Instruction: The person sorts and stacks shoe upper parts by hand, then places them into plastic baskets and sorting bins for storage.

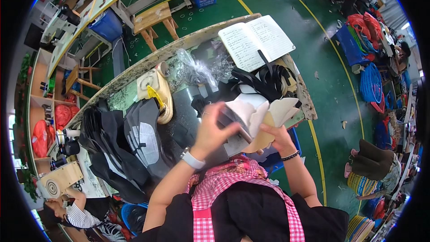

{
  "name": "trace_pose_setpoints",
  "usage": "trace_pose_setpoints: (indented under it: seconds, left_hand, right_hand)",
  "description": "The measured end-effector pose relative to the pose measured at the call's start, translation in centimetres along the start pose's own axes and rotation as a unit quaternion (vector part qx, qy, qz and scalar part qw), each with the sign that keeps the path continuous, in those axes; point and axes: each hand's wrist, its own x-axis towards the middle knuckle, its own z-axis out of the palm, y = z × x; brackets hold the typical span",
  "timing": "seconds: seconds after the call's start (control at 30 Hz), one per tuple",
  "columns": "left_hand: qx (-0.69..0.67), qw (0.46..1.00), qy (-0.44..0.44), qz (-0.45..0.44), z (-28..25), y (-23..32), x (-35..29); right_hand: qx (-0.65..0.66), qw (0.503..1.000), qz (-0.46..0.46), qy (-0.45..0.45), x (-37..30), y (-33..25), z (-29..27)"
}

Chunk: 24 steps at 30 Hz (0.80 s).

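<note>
In front of my body my right hand (pixel 278 139) grips a fanned stack of cut fabric pieces (pixel 258 117), cream and tan with scalloped edges, its thumb lying on top. My left hand (pixel 213 131) is raised just left of the stack, thumb and fingers spread, with nothing visible held in it. Black strips (pixel 253 80) lie on the bench just beyond the fabric pieces. To the left, dark grey and black cut pieces (pixel 144 131) are piled in overlapping layers beside a cream-coloured machine (pixel 154 86) with a yellow part.
An open notebook (pixel 256 42) lies at the bench's far right end, near clear plastic bags (pixel 196 69). A blue bin (pixel 293 140) stands below the bench on the right. Beyond the bench is a wooden stool (pixel 153 19). Another person (pixel 83 215) sits at the lower left.
</note>
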Motion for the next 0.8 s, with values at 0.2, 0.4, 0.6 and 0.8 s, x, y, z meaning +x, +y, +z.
trace_pose_setpoints:
  seconds: [0.2, 0.4, 0.6, 0.8]
  left_hand:
    - [-0.541, 0.829, -0.080, -0.113, 5.1, -1.1, -3.2]
    - [-0.565, 0.779, 0.031, -0.270, 3.2, -2.6, -5.4]
    - [-0.296, 0.947, -0.110, -0.047, 3.6, -1.2, -6.6]
    - [-0.649, 0.716, -0.092, -0.242, 2.5, -3.3, -6.7]
  right_hand:
    - [-0.253, 0.967, -0.030, 0.004, -0.7, 3.8, 5.9]
    - [-0.241, 0.965, -0.080, 0.063, -1.0, 3.1, 7.4]
    - [-0.415, 0.896, -0.159, 0.009, -0.1, 5.4, 9.1]
    - [-0.183, 0.983, 0.008, 0.022, -1.6, 1.9, 10.5]
